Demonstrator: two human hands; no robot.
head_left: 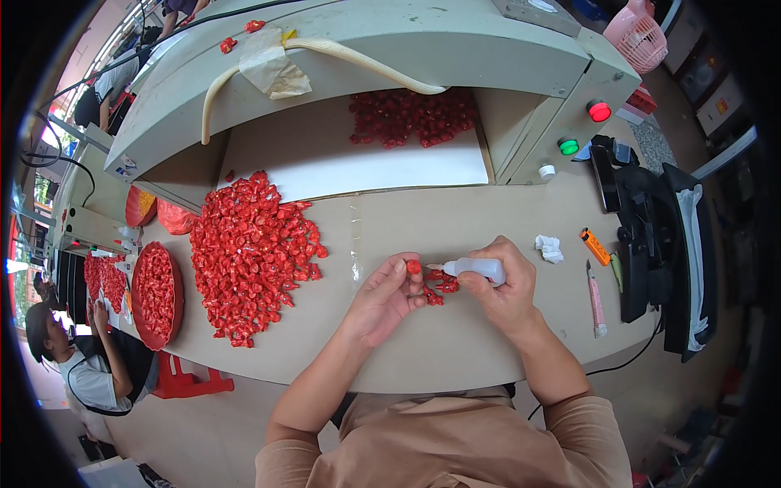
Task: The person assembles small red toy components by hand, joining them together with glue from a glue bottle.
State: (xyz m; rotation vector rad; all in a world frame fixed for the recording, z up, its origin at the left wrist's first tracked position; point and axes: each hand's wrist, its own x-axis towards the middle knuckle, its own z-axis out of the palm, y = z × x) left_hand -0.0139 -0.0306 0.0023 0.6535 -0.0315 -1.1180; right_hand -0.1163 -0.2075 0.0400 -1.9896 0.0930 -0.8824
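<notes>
Pinched in the fingertips of my left hand (382,299) is a small red piece (414,267), too small to make out its exact kind. My right hand (506,290) grips a white squeeze bottle (478,267), tilted so that its narrow tip points left at the red piece, very near it. A few more red pieces (442,285) lie on the table between my hands. Farther left spreads a large heap of similar red pieces (254,252).
Ahead, a grey machine housing (455,41) arches over a white surface with more red pieces (415,116). At right lie crumpled tissue (549,248), an orange lighter-like object (595,246) and a pink cutter (596,301). A red tray (176,281) and a seated person (89,358) are left.
</notes>
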